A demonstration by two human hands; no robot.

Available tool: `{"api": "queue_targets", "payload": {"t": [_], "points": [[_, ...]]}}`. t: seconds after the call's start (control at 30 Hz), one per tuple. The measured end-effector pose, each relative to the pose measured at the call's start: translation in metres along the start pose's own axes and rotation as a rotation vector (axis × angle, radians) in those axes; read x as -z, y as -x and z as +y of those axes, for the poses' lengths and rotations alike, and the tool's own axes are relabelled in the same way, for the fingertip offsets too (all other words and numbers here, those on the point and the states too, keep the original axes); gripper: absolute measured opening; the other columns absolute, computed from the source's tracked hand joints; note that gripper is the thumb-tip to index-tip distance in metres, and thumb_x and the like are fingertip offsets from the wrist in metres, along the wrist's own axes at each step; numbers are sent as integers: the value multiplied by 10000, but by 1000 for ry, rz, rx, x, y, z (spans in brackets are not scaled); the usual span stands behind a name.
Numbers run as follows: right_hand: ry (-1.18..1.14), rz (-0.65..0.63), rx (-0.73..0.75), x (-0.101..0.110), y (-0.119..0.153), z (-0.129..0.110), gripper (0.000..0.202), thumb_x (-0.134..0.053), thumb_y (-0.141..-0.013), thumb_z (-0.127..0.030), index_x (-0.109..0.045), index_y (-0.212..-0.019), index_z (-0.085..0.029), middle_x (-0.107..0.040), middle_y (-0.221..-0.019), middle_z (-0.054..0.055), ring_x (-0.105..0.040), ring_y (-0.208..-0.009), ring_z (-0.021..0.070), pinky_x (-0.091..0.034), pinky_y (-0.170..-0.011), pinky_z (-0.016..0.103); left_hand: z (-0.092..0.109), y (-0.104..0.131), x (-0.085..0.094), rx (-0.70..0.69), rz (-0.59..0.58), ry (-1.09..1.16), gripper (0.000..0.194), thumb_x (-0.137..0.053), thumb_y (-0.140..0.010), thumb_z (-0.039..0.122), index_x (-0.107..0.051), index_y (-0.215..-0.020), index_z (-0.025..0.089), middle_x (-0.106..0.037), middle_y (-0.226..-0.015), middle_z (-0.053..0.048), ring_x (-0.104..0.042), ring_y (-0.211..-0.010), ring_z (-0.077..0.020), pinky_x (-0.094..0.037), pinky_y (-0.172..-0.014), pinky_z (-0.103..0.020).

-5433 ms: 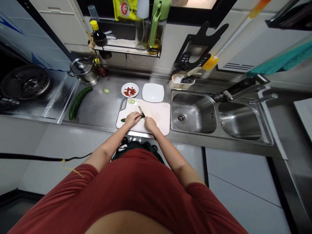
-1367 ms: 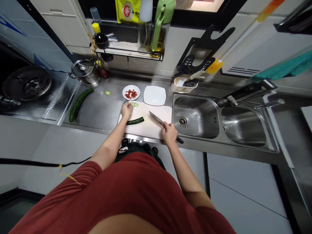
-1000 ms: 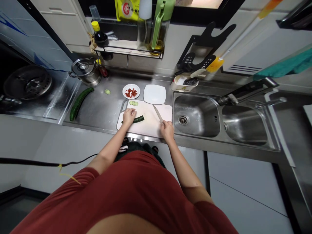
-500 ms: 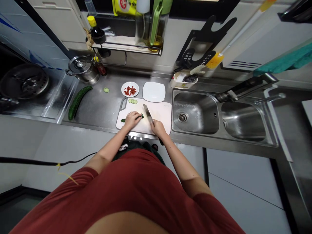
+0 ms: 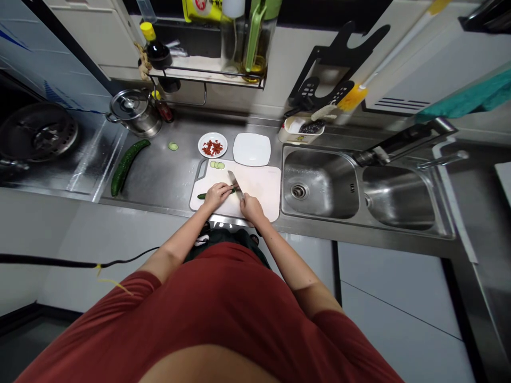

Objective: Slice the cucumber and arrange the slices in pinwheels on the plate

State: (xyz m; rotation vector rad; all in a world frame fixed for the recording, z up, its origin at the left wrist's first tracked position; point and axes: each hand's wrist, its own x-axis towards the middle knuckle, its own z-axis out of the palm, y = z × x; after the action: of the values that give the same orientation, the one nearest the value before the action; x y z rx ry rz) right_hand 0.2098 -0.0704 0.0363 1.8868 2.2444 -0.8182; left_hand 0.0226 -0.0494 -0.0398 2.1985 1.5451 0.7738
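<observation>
My left hand (image 5: 216,196) is closed over a cucumber piece (image 5: 202,196) that lies on the white cutting board (image 5: 263,191). Its dark green ends stick out on both sides of the fingers. In my right hand (image 5: 252,207) is a kitchen knife (image 5: 235,182), its blade slanting up and left at the cucumber's right end. Whether the edge touches the cucumber I cannot make out. A few pale cucumber slices (image 5: 217,165) lie in a row near the board's upper left corner.
Behind the board stand a plate of chopped red pieces (image 5: 213,148) and a white square plate (image 5: 251,150). To the left are a whole cucumber (image 5: 126,166), a cucumber end slice (image 5: 173,146) and a steel pot (image 5: 136,113). A double sink (image 5: 319,210) adjoins on the right.
My right hand has brought the knife a little to the left, closer to the cucumber and my left hand. The left hand stays almost in place.
</observation>
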Motion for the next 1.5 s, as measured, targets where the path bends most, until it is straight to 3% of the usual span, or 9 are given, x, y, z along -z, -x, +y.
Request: {"api": "queue_targets", "payload": {"t": [0.43, 0.8, 1.5], "points": [[16, -68, -7, 1, 2, -3, 268, -362, -974, -175, -518, -1180, -106, -667, -1053, 179, -650, -980, 258, -460, -810, 312, 0, -1, -1, -2, -21, -38, 291, -483, -955, 320, -698, -1134, 240, -665, -1043, -72, -601, -974, -184, -471, -894, -325], [27, -137, -10, 0, 18, 8, 269, -378, -946, -137, -547, -1152, -102, -669, -1042, 190, -658, -960, 265, -460, -781, 311, 1, -3, 1, 11, -32, -31, 289, -479, -957, 330, -700, -1117, 238, -677, -1051, -73, -602, -983, -187, -465, -909, -334], [-2, -99, 16, 9, -12, -9, 314, -359, -934, -115, -543, -1188, -96, -655, -1089, 187, -639, -1004, 264, -467, -821, 320, -1, -2, -2, -2, -22, -23, 288, -477, -958, 324, -698, -1115, 228, -681, -1072, -71, -597, -1005, -188, -462, -914, -326]]}}
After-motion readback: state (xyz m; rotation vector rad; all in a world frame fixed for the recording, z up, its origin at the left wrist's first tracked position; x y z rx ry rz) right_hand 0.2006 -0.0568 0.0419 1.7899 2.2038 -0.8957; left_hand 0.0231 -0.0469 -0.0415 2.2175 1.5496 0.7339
